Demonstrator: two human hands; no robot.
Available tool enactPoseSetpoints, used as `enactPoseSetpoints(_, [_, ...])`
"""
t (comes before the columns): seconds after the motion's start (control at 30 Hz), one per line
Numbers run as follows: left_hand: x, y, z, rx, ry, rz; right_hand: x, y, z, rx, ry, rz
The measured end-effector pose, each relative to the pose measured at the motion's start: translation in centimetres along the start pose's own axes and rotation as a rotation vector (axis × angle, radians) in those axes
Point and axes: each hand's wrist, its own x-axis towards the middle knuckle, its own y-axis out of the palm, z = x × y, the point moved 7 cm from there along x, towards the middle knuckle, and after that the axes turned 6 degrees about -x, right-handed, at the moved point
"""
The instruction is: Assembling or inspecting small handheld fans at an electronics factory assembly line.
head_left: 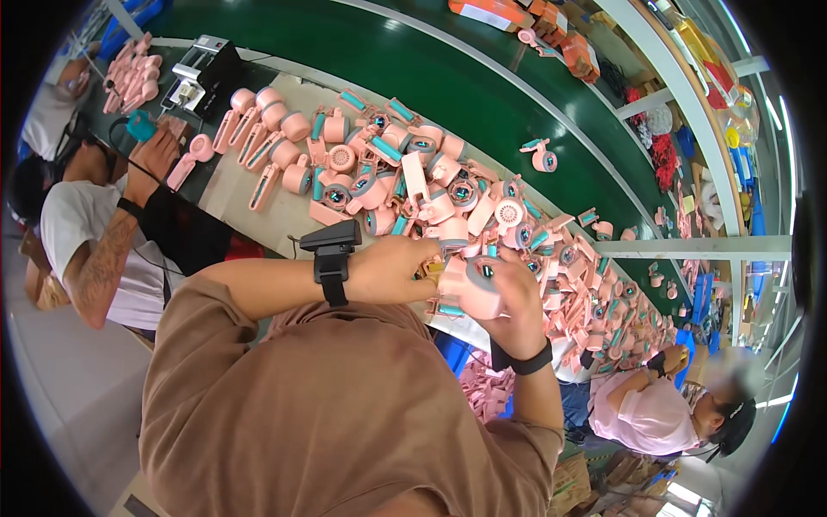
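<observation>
Fan (pixel 472 293) at frame centre, between my hands. Right hand (pixel 519 297) curled round its right side; left hand (pixel 394 270) at its left edge, fingers bent, grip unclear. Lower centre: blue bin (pixel 451 351) containing pink parts (pixel 484 388).

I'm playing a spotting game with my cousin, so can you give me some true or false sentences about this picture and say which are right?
1. The right hand holds a round, pink-and-grey plastic fan part. True.
2. The black-and-silver, boxy machine stands right of the heap. False: the machine stands left of the heap of pink, grey and teal plastic fan parts.
3. A black, boxy device is strapped at the left hand's wrist. True.
4. The long, smooth surface beyond the heap is red. False: that surface is green.
</observation>
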Motion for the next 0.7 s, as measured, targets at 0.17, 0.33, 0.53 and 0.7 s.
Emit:
enactPoseSetpoints(0.17, [0.3, 0.8, 0.0, 0.168, -0.03, 0.056, 2.8, -0.6, -0.3, 0.139, 0.142, 0.248])
enactPoseSetpoints(0.33, [0.4, 1.9, 0.5, 0.286, 0.013, 0.043, 3.2, 0.6, -0.3, 0.185, 0.126, 0.425])
enactPoseSetpoints(0.53, [1.3, 2.0, -0.5, 0.187, 0.081, 0.093, 2.3, 2.4, -3.0, 0.361, 0.117, 0.316])
enactPoseSetpoints(0.7, [1.1, 3.3, 3.6, -0.471, -0.446, 0.208, 1.1, 3.2, -5.3, 0.486, 0.261, 0.07])
